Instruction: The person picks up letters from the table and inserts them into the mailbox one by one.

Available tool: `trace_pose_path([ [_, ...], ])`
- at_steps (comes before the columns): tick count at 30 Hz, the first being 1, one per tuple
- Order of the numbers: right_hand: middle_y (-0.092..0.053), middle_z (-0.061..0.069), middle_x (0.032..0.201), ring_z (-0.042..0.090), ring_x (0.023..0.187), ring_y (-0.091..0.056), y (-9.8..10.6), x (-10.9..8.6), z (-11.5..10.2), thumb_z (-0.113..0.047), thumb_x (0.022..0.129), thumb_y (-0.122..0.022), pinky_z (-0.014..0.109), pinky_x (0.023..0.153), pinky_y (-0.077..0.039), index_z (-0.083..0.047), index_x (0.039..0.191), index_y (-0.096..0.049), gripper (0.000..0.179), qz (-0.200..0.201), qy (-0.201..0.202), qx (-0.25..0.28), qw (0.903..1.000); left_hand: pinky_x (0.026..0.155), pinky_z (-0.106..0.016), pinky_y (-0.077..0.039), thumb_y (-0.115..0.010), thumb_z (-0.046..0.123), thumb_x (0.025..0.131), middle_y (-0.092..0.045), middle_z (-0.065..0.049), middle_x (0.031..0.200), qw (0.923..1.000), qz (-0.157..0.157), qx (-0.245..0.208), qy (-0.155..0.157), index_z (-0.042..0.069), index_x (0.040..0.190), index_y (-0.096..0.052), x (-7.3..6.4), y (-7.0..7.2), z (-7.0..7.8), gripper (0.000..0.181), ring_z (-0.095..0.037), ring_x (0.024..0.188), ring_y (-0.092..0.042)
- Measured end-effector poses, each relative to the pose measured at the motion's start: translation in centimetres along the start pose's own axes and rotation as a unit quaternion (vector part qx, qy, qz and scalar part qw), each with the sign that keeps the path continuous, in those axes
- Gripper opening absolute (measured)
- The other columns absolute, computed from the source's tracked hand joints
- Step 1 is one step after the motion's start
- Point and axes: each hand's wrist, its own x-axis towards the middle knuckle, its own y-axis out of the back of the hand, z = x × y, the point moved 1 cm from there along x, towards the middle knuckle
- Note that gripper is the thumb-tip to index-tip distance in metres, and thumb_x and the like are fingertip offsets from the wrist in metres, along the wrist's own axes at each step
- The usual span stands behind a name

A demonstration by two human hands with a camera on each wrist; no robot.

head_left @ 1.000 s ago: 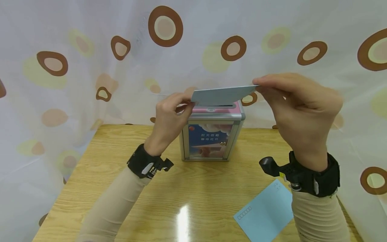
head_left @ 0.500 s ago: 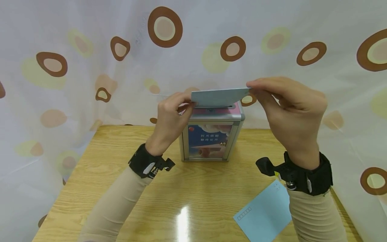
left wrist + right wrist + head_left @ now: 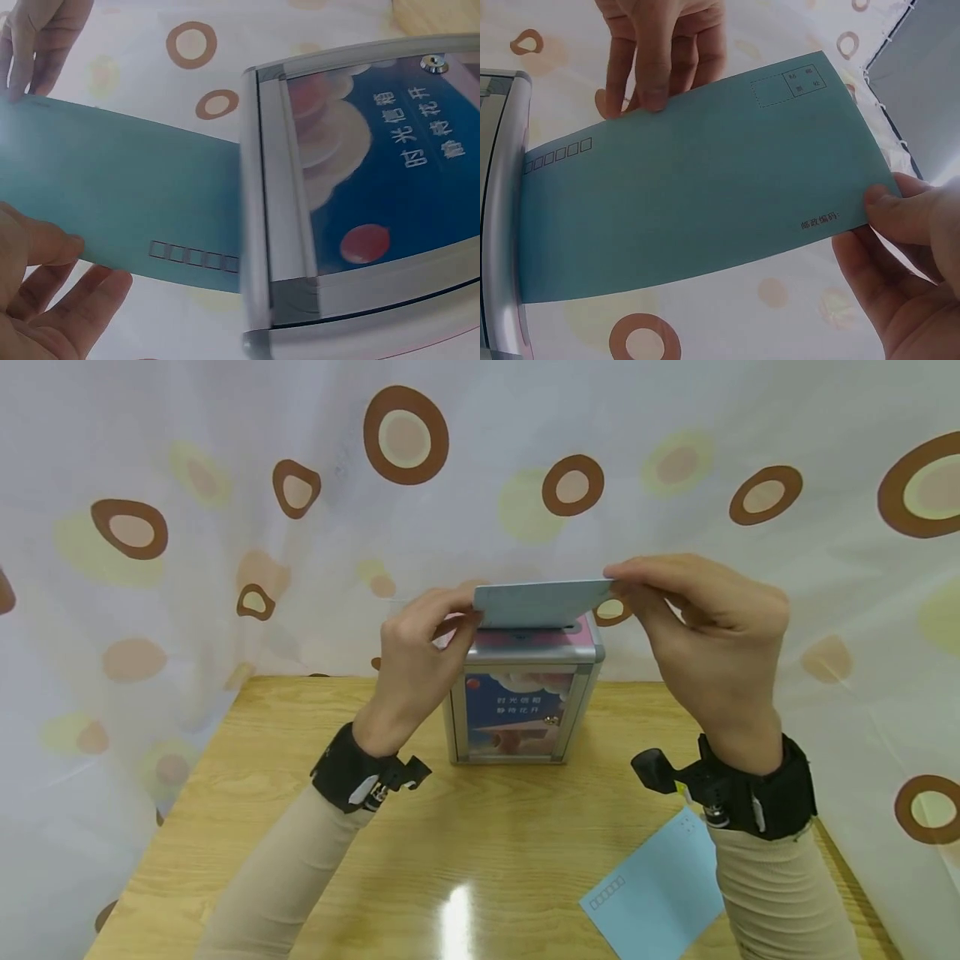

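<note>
A light-blue envelope (image 3: 543, 603) stands on edge over the top slot of a metal-framed letter box (image 3: 517, 714), and its lower edge lines up with the slot in the head view. My left hand (image 3: 423, 656) pinches its left edge between thumb and fingers. At the upper right corner, my right hand (image 3: 708, 647) pinches it with thumb and fingertips. Seen from the right wrist, the envelope (image 3: 697, 180) shows printed postcode boxes and a stamp square, and its far edge is hidden behind the box's top frame (image 3: 502, 210).
On the wooden table (image 3: 360, 860) a second blue envelope (image 3: 660, 889) lies flat at the front right, partly under the right forearm. A patterned curtain (image 3: 480, 468) hangs behind and around the table. The box's front panel has a small lock (image 3: 551, 721).
My right hand has moved left and slightly down, and the envelope's right end has come lower toward the slot. The left hand has stayed nearly in place.
</note>
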Motion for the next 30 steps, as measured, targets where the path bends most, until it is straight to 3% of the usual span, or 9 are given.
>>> trace_pose_path([
  [7,-0.071,0.021,0.082,0.018,0.073,-0.063,0.2,-0.1,0.5,0.017,0.078,-0.069,0.020,0.074,-0.052,0.007,0.087,-0.075,0.015,-0.018,0.000,0.006,0.9998,0.080,-0.026,-0.058,-0.065,-0.001,0.090,-0.070,-0.015,0.093,0.9971,0.042,0.012,-0.063,-0.002,0.103,-0.068,1.5,1.3,2.3,0.013,-0.020,0.091,-0.067],
  [17,-0.071,0.022,0.082,0.015,0.072,-0.061,0.1,0.0,0.4,0.015,0.080,-0.068,0.017,0.068,-0.046,0.004,0.089,-0.076,0.016,-0.018,0.004,-0.013,0.9997,0.070,-0.032,-0.060,-0.064,-0.006,0.088,-0.070,-0.016,0.092,0.9811,0.127,0.018,-0.145,-0.003,0.103,-0.068,2.8,2.1,4.9,0.016,-0.020,0.084,-0.067],
  [22,-0.067,0.024,0.084,0.017,0.074,-0.058,-0.1,-0.1,0.3,0.015,0.080,-0.067,0.016,0.065,-0.043,0.006,0.088,-0.075,0.014,-0.002,0.012,-0.006,0.9999,0.061,-0.033,-0.055,-0.066,-0.005,0.087,-0.070,-0.014,0.089,0.9785,0.136,0.029,-0.152,-0.001,0.096,-0.071,2.9,2.2,5.3,0.011,-0.020,0.080,-0.067],
  [30,-0.064,0.019,0.081,0.018,0.071,-0.057,-0.3,-0.2,0.4,0.019,0.076,-0.067,0.016,0.064,-0.046,0.011,0.083,-0.072,0.012,0.025,0.010,0.018,0.9995,0.059,-0.030,-0.054,-0.067,-0.008,0.084,-0.069,-0.013,0.087,0.9782,0.141,0.025,-0.151,-0.001,0.094,-0.071,2.8,2.2,5.4,0.013,-0.019,0.075,-0.065],
])
